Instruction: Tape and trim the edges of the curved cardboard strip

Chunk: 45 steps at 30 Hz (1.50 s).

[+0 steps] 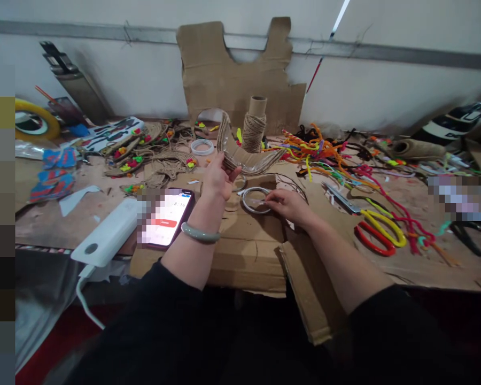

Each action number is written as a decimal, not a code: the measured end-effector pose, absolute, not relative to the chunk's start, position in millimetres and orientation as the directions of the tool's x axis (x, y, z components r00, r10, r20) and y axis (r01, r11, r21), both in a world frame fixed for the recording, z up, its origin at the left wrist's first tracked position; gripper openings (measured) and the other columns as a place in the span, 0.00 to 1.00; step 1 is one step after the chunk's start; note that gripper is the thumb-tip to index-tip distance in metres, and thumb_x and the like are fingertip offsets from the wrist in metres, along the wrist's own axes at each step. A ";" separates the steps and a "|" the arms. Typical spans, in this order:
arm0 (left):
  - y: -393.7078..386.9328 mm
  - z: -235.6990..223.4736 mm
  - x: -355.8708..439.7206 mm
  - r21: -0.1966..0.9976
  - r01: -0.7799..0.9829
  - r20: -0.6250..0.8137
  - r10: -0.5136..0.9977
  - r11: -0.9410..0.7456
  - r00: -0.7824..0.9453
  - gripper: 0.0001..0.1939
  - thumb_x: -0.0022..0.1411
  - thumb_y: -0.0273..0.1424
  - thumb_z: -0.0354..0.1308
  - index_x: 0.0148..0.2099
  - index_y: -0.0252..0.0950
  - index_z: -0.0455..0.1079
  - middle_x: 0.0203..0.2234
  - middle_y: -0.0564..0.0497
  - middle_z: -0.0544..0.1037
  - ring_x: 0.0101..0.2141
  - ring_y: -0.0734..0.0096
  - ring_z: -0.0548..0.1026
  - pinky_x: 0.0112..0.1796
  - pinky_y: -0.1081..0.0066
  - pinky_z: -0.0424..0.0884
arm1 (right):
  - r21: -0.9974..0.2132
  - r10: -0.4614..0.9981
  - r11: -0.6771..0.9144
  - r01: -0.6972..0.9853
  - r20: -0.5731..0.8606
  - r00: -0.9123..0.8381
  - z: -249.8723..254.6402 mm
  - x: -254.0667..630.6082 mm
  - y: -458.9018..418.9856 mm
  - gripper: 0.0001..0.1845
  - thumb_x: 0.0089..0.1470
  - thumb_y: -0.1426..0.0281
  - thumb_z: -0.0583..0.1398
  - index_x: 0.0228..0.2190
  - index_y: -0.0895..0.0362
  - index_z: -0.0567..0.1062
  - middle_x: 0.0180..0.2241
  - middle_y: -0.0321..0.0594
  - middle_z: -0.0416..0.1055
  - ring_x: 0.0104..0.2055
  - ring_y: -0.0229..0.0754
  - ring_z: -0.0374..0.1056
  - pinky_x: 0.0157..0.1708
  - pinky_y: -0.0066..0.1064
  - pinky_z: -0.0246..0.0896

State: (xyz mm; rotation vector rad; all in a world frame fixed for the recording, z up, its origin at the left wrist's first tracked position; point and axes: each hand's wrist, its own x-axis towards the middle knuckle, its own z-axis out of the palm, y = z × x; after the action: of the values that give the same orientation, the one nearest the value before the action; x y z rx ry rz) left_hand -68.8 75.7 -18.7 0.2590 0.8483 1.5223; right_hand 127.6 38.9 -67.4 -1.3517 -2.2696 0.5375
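Observation:
My left hand (218,176) is closed on a curved cardboard piece partly wrapped in jute twine (240,152), holding it up over the bench. My right hand (286,204) rests on flat cardboard (244,246), fingertips pinched at a small clear tape ring (255,199); whether it grips the ring or a thin strand there I cannot tell. A spool of jute twine (253,128) stands just behind the wrapped piece. A jade bangle (200,233) sits on my left wrist.
A phone (168,218) and white power bank (108,232) lie at left. Twine-wrapped shapes (144,147) with bright pompoms lie behind. Pipe cleaners (324,152), scissors with red and yellow handles (374,232) and a twine roll (414,148) lie right. Yellow tape (36,120) far left.

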 end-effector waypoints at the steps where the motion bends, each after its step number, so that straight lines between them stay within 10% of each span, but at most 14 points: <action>1: 75.4 -17.7 -68.6 0.637 -0.766 -0.331 0.928 0.085 -0.172 0.08 0.64 0.31 0.55 0.31 0.36 0.68 0.20 0.57 0.73 0.21 0.83 0.71 0.26 0.82 0.69 | -0.564 0.923 0.382 0.733 0.197 -0.330 -67.8 128.7 40.5 0.09 0.55 0.68 0.58 0.31 0.56 0.79 0.31 0.40 0.76 0.34 0.42 0.70 0.36 0.32 0.63; 5: 74.1 -14.8 -67.6 0.633 -0.772 -0.336 0.921 0.065 -0.197 0.09 0.65 0.31 0.53 0.31 0.36 0.68 0.20 0.57 0.74 0.21 0.82 0.71 0.26 0.81 0.70 | -0.585 0.940 0.290 0.758 0.322 -0.111 -66.4 129.2 45.4 0.15 0.58 0.70 0.54 0.43 0.56 0.78 0.42 0.45 0.77 0.43 0.46 0.71 0.44 0.37 0.64; 13: 79.1 -20.3 -76.3 0.609 -0.793 -0.326 0.906 -0.019 -0.272 0.10 0.65 0.31 0.52 0.31 0.35 0.69 0.21 0.56 0.75 0.22 0.82 0.72 0.26 0.82 0.70 | -0.229 0.738 0.674 0.702 0.167 -0.654 -65.0 113.5 26.3 0.09 0.55 0.68 0.60 0.35 0.58 0.80 0.37 0.47 0.77 0.47 0.49 0.67 0.48 0.41 0.60; 25: 67.6 -16.2 -80.1 0.607 -0.787 -0.249 0.912 -0.115 -0.325 0.10 0.65 0.32 0.51 0.33 0.36 0.70 0.25 0.55 0.76 0.24 0.81 0.73 0.26 0.81 0.70 | -0.248 0.927 0.331 0.910 0.265 -0.265 -70.3 116.9 41.9 0.14 0.56 0.75 0.55 0.43 0.61 0.77 0.47 0.50 0.75 0.51 0.48 0.67 0.54 0.38 0.57; 34: 62.1 -16.7 -75.4 0.652 -0.756 -0.254 0.925 -0.053 -0.284 0.09 0.64 0.33 0.52 0.34 0.36 0.70 0.26 0.56 0.76 0.23 0.82 0.72 0.26 0.80 0.68 | -0.162 0.698 0.714 0.681 0.084 -0.711 -68.5 55.1 17.8 0.15 0.61 0.73 0.53 0.45 0.63 0.75 0.44 0.51 0.75 0.46 0.44 0.69 0.49 0.34 0.60; 45: 57.7 -14.4 -70.6 0.648 -0.761 -0.290 0.928 0.012 -0.232 0.08 0.64 0.31 0.52 0.34 0.37 0.69 0.25 0.57 0.76 0.23 0.82 0.72 0.27 0.79 0.68 | -0.072 0.682 0.730 0.679 0.011 -0.732 -66.8 33.1 14.5 0.13 0.60 0.76 0.52 0.38 0.65 0.76 0.39 0.53 0.75 0.41 0.46 0.68 0.42 0.36 0.60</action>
State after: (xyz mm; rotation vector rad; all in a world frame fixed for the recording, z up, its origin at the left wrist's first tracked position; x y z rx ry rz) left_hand -70.6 57.7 -14.4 0.2623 0.8493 1.6016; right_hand 33.1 14.5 -66.8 -1.1359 -2.8877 0.0974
